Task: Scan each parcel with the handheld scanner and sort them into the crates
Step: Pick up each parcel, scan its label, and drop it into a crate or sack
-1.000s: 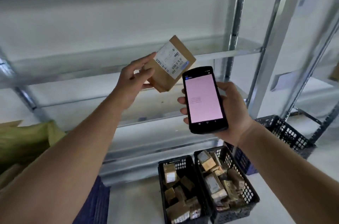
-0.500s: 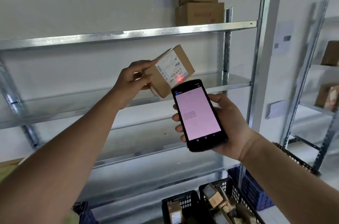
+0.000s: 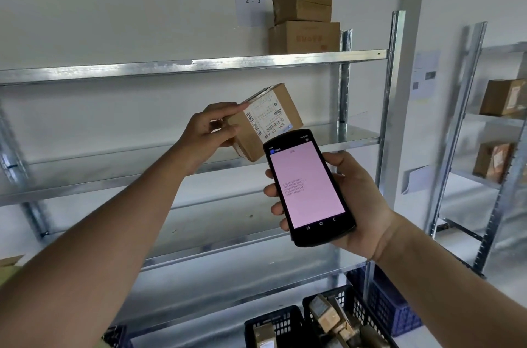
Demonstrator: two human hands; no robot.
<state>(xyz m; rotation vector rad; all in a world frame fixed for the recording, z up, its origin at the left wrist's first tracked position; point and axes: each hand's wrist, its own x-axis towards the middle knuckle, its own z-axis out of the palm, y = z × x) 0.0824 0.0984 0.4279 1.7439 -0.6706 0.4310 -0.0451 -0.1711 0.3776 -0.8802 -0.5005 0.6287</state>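
Observation:
My left hand (image 3: 209, 130) grips a small brown cardboard parcel (image 3: 266, 122) by its left side, held up in front of the metal shelving with its white barcode label facing me. My right hand (image 3: 350, 202) holds the black handheld scanner (image 3: 308, 186) just below and right of the parcel, its top edge overlapping the parcel's lower corner. The scanner's screen glows pink with several lines of small text. Two black crates (image 3: 288, 322) with small parcels inside sit on the floor at the bottom edge.
A steel shelving rack (image 3: 199, 65) fills the view, with two stacked cartons (image 3: 303, 19) on its top shelf. A blue crate (image 3: 385, 302) stands behind the black ones. A second rack (image 3: 482, 130) at right carries more boxes.
The view has tilted upward, so the crates sank toward the bottom edge. The red scan dot seen on the label half a second ago is gone, and more text lines show on the scanner screen.

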